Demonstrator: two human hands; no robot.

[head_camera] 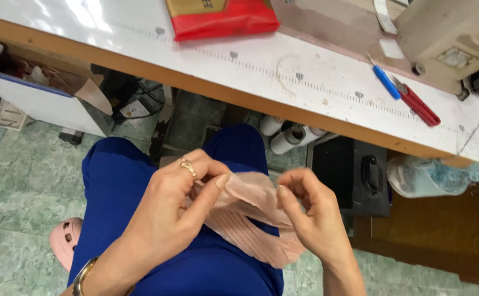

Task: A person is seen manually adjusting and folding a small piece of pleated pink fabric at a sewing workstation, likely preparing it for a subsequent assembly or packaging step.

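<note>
Two hands pinching sheer pink fabric (250, 219) over blue-trousered lap (141, 186) — left hand (176, 203) closed with thumb pressing its top edge, right hand (310, 211) with fingertips curled narrow on it. Beyond, at twelve o'clock, white worktable (283, 66); red-and-blue snips (406, 93) at two; green tiled floor (20, 175) at nine.

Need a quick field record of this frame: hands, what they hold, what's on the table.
left hand: pinching pink fabric piece, ring on a finger
right hand: pinching the same fabric's other side
location: over lap, blue trousers
table: red packet, blue thread snips, red thread snips
under table: thread cones
</note>
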